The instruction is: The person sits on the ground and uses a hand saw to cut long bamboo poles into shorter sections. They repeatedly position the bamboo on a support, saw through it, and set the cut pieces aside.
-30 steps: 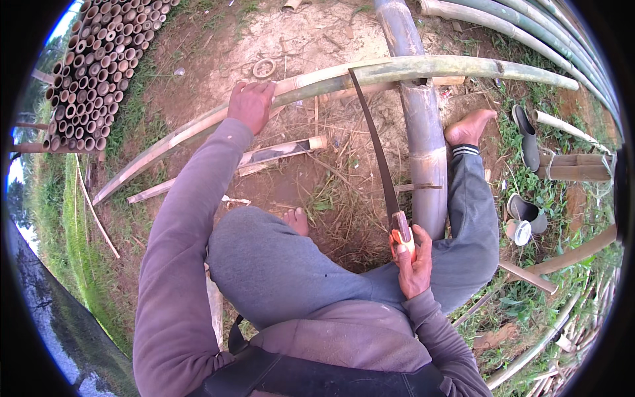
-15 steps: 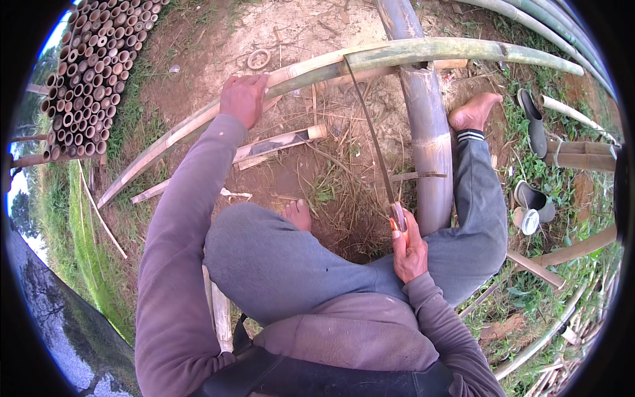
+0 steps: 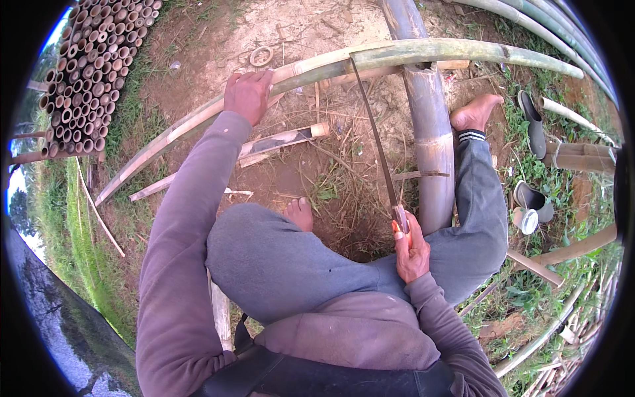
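Note:
A long pale-green bamboo pole point(image 3: 463, 50) runs across in front of me. My left hand point(image 3: 249, 96) is closed over it, left of the middle. My right hand point(image 3: 413, 251) grips the orange handle of a hand saw point(image 3: 376, 135). The saw's narrow dark blade points away from me, and its far end meets the pole between my left hand and a thick grey bamboo trunk point(image 3: 433, 155). The pole lies across that trunk. Whether the teeth have cut into the pole is too small to tell.
Cut bamboo tubes point(image 3: 89, 79) are stacked at the far left. A split bamboo piece point(image 3: 284, 137) and a bamboo ring point(image 3: 261, 56) lie on the dirt. Dark shoes point(image 3: 533, 126) and a white cup point(image 3: 526, 220) are at the right. More poles point(image 3: 549, 30) lie at the far right.
The saw and my right hand have shifted slightly toward me, the blade's far end staying at the pole. My left hand appears slightly further right, still on the pole.

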Motion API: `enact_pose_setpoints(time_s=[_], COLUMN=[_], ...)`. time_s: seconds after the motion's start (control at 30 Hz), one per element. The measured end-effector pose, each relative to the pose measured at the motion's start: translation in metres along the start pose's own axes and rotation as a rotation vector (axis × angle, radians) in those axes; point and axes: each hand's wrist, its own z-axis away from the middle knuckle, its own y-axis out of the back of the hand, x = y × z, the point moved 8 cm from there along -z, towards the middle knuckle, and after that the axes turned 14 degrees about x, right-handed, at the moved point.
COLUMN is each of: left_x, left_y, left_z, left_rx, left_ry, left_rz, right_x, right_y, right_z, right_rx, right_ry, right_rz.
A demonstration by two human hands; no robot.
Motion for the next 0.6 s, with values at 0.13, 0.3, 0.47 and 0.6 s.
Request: enact_pose_setpoints(time_s=[0.13, 0.3, 0.47, 0.6], left_x=[-0.002, -0.003, -0.009, 0.012], left_y=[-0.005, -0.004, -0.007, 0.013], left_z=[0.002, 0.001, 0.004, 0.033], left_rx=[-0.048, -0.054, -0.079, 0.068], left_ry=[0.029, 0.04, 0.14, 0.079], left_rz=[0.027, 0.019, 0.018, 0.035], right_x=[0.005, 0.007, 0.022, -0.003], right_y=[0.0, 0.002, 0.01, 0.04], right_z=[0.0, 0.003, 0.014, 0.016], right_rx=[0.021, 0.041, 0.079, 0.269], right_ry=[-0.022, 0.057, -0.149, -0.06], right_rz=[-0.021, 0.007, -0.257, -0.331])
